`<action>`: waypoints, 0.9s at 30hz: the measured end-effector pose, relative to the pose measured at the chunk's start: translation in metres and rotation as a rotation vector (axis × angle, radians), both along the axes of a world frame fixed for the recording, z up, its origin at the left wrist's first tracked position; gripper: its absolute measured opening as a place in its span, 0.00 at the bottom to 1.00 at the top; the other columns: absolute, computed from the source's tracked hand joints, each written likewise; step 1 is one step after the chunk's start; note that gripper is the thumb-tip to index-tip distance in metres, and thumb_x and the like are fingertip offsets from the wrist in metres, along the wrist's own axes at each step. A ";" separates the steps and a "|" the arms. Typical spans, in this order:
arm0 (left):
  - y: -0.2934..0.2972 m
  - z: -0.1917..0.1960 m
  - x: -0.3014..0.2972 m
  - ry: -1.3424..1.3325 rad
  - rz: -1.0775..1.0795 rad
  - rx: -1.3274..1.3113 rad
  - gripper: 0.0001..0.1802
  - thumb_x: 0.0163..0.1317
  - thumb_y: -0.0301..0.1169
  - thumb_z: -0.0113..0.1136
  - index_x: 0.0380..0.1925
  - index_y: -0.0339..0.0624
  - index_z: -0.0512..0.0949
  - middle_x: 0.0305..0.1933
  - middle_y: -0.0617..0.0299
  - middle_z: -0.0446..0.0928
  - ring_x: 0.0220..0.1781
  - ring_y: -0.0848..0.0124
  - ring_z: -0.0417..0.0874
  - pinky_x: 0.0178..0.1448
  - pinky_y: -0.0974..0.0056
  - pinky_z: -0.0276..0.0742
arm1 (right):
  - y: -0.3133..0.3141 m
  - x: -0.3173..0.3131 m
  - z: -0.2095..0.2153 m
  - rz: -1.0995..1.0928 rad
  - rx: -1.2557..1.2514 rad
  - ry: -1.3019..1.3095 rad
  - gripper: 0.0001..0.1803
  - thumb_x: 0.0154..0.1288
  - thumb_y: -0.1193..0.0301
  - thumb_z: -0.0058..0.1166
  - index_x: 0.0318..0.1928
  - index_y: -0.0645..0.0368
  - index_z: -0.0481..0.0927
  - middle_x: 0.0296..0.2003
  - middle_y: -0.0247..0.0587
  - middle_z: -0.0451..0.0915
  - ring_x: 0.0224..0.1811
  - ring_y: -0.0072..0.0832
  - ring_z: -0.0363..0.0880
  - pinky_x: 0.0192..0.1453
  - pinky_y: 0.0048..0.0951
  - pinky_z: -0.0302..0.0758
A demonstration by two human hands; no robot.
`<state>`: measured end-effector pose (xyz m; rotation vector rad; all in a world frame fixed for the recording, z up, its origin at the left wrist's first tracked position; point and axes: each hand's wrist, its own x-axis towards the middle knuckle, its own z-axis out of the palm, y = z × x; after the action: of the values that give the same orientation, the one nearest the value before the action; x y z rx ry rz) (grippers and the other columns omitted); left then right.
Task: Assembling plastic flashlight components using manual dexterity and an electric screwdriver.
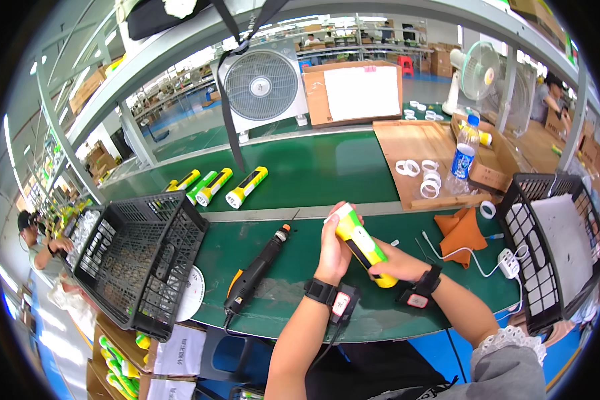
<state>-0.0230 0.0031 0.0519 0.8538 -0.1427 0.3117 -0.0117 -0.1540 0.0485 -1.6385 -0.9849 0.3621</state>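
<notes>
Both my hands are closed around a yellow, green and white flashlight (pixel 361 241), held tilted above the green workbench (pixel 280 293). My left hand (pixel 333 250) grips its upper end from the left. Near the lower end, my right hand (pixel 401 263) wraps it from the right. Bands with small tags circle both wrists. To the left of my hands lies a black electric screwdriver (pixel 257 272) with an orange tip. An orange cloth (pixel 459 237) and a white cable (pixel 455 255) rest to the right. Several similar flashlights (pixel 248 187) stand in a group on the green belt at the far left.
A black crate (pixel 163 280) borders my left side; another black crate (pixel 543 293) holding white sheets is at the right. White rings (pixel 431 185) and a water bottle (pixel 465 150) occupy a wooden board (pixel 397 143). A box fan (pixel 261 87) faces me beyond the belt.
</notes>
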 end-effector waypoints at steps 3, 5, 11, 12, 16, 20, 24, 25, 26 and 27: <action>0.005 0.009 -0.008 -0.124 -0.272 0.018 0.35 0.46 0.43 0.61 0.53 0.38 0.63 0.44 0.60 0.70 0.46 0.66 0.73 0.61 0.58 0.65 | -0.011 0.003 0.000 0.368 0.096 0.660 0.24 0.49 0.72 0.53 0.48 0.61 0.64 0.28 0.35 0.73 0.29 0.25 0.73 0.35 0.26 0.71; -0.005 0.014 -0.014 -0.144 -0.264 0.107 0.35 0.45 0.42 0.62 0.52 0.37 0.63 0.44 0.59 0.70 0.46 0.66 0.74 0.61 0.57 0.65 | -0.007 0.004 -0.010 0.255 0.066 0.435 0.24 0.48 0.73 0.53 0.47 0.61 0.64 0.28 0.35 0.73 0.27 0.25 0.73 0.34 0.26 0.71; -0.033 0.031 -0.026 -0.257 0.154 0.291 0.28 0.49 0.23 0.58 0.51 0.40 0.61 0.47 0.57 0.69 0.46 0.62 0.75 0.55 0.57 0.71 | 0.007 -0.003 0.000 -0.452 -0.074 -0.267 0.26 0.46 0.72 0.60 0.45 0.62 0.64 0.34 0.53 0.74 0.35 0.51 0.75 0.37 0.42 0.71; -0.036 0.029 -0.026 -0.253 0.144 0.298 0.28 0.49 0.23 0.58 0.51 0.40 0.61 0.47 0.57 0.69 0.46 0.62 0.75 0.55 0.57 0.71 | 0.005 -0.006 0.000 -0.461 -0.069 -0.259 0.26 0.46 0.72 0.60 0.45 0.62 0.64 0.34 0.53 0.74 0.35 0.51 0.75 0.37 0.42 0.71; -0.030 0.020 -0.019 -0.154 0.265 0.205 0.27 0.51 0.18 0.55 0.51 0.42 0.60 0.46 0.56 0.69 0.43 0.65 0.76 0.49 0.61 0.74 | 0.001 -0.010 0.002 -0.240 0.039 -0.175 0.33 0.47 0.71 0.59 0.53 0.63 0.57 0.44 0.56 0.69 0.46 0.46 0.71 0.49 0.37 0.68; -0.029 0.022 -0.020 -0.135 0.342 0.274 0.32 0.47 0.16 0.60 0.50 0.44 0.56 0.42 0.55 0.72 0.39 0.68 0.77 0.46 0.66 0.75 | -0.020 -0.015 0.056 -0.354 0.182 -0.432 0.39 0.47 0.66 0.59 0.59 0.60 0.58 0.47 0.49 0.65 0.49 0.37 0.69 0.48 0.34 0.69; -0.033 0.013 -0.023 -0.224 0.291 0.561 0.42 0.36 0.27 0.73 0.48 0.42 0.53 0.41 0.58 0.67 0.45 0.71 0.73 0.47 0.66 0.72 | -0.004 -0.025 0.115 -0.310 -0.157 -0.780 0.34 0.44 0.56 0.60 0.51 0.58 0.68 0.42 0.46 0.69 0.37 0.43 0.74 0.37 0.36 0.72; -0.033 0.014 -0.023 -0.188 0.212 0.593 0.40 0.36 0.27 0.73 0.47 0.41 0.56 0.41 0.59 0.69 0.45 0.71 0.74 0.47 0.66 0.72 | -0.002 -0.024 0.125 -0.280 -0.403 -0.837 0.30 0.45 0.55 0.59 0.47 0.58 0.70 0.40 0.45 0.70 0.34 0.42 0.75 0.35 0.37 0.72; -0.032 0.016 -0.024 -0.151 0.133 0.625 0.37 0.36 0.27 0.72 0.46 0.40 0.59 0.40 0.60 0.70 0.45 0.72 0.74 0.47 0.66 0.72 | -0.001 -0.021 0.133 -0.246 -0.650 -0.887 0.26 0.46 0.54 0.59 0.43 0.57 0.73 0.37 0.44 0.72 0.32 0.41 0.76 0.34 0.37 0.72; -0.030 0.016 -0.023 -0.148 0.135 0.618 0.37 0.36 0.27 0.72 0.46 0.40 0.59 0.40 0.60 0.70 0.45 0.72 0.74 0.47 0.66 0.72 | -0.002 -0.017 0.136 -0.200 -0.607 -0.919 0.20 0.49 0.55 0.56 0.36 0.58 0.73 0.34 0.43 0.72 0.29 0.42 0.76 0.32 0.39 0.71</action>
<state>-0.0463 -0.0270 0.0683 1.4567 -0.3299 0.4686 -0.0287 -0.1562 0.1847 -2.5251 -1.4396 -0.3118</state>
